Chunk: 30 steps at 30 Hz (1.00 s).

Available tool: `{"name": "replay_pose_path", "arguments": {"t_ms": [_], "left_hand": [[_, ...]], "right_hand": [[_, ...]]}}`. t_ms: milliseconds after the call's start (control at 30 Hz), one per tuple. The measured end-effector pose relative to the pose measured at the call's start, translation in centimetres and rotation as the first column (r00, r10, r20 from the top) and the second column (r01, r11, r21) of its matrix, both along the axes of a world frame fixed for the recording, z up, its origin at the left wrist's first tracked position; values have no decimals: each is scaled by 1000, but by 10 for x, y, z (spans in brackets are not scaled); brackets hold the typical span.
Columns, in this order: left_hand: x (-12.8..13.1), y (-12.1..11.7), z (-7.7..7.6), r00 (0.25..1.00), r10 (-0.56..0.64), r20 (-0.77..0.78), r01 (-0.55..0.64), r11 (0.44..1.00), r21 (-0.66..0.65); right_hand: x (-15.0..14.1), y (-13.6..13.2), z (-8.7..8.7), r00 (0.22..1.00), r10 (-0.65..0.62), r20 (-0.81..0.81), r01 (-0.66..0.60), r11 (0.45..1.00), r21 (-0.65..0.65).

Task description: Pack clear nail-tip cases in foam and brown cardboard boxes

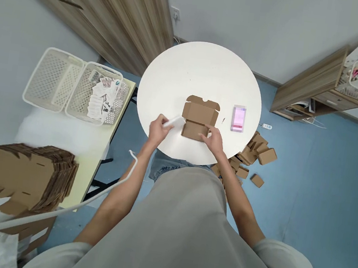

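Observation:
An open brown cardboard box (196,130) rests on the white round table (205,66), its flapped lid folded back on the far side. My left hand (157,130) pinches a flat white item (174,122) just left of the box; its exact kind does not show. At the box's right side, my right hand (214,140) grips the wall, with fingertips over the edge. The part of the box that I can see into looks bare brown.
A phone-like device with a blurred screen (238,119) lies right of the box. Small folded boxes (258,149) are heaped on the floor at right. On the left table are a white basket of packets (102,96) and stacked flat cardboard (20,171). A white curved tube (104,192) crosses below.

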State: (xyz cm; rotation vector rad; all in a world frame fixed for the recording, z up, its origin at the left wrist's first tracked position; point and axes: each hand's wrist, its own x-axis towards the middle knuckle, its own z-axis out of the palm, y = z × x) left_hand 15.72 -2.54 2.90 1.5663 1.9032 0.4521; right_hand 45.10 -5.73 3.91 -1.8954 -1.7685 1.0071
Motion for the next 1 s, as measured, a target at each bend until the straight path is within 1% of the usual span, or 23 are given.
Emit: {"name": "replay_pose_path", "arguments": {"t_ms": [67,133,200,267,333,367,433,500,567,667,800,900,1000], "left_hand": [[29,5,5,984,-149,98,152,988,-19],[50,9,7,947,-277,162,288,957,-46],[64,12,4,912,-355,204,374,925,-63],[74,14,-5,891,-385,239,408,911,-52],[84,15,-17,899,-364,245,380,925,-21],[89,14,-24,916,-329,229,339,941,-7],[100,12,-37,961,-221,169,222,975,11],[109,9,-49,986,-113,119,112,994,14],[116,6,-56,992,-63,106,64,998,-4],[121,4,-63,993,-63,101,68,997,-48],[123,6,-68,991,-98,91,102,994,-43],[125,7,-71,993,-110,48,114,989,-93],[127,7,-71,990,-138,-13,135,981,-138]], "right_hand": [[-2,6,1,994,80,-72,-75,995,66],[-1,9,-3,986,121,-118,-114,991,69],[1,9,-10,985,111,-133,-108,994,28],[4,8,-19,990,61,-130,-64,998,-25],[5,7,-28,993,-20,-115,12,997,-70],[5,8,-32,993,-63,-103,54,994,-92],[2,12,-39,989,-134,-63,124,982,-145],[-1,17,-43,986,-164,9,163,966,-202],[-6,21,-45,983,-155,96,174,955,-242],[-13,24,-49,973,-112,204,165,949,-268],[-24,26,-54,950,-49,307,139,950,-279],[-33,28,-56,925,-4,380,119,953,-280],[-39,30,-56,906,42,421,100,946,-309]]}}
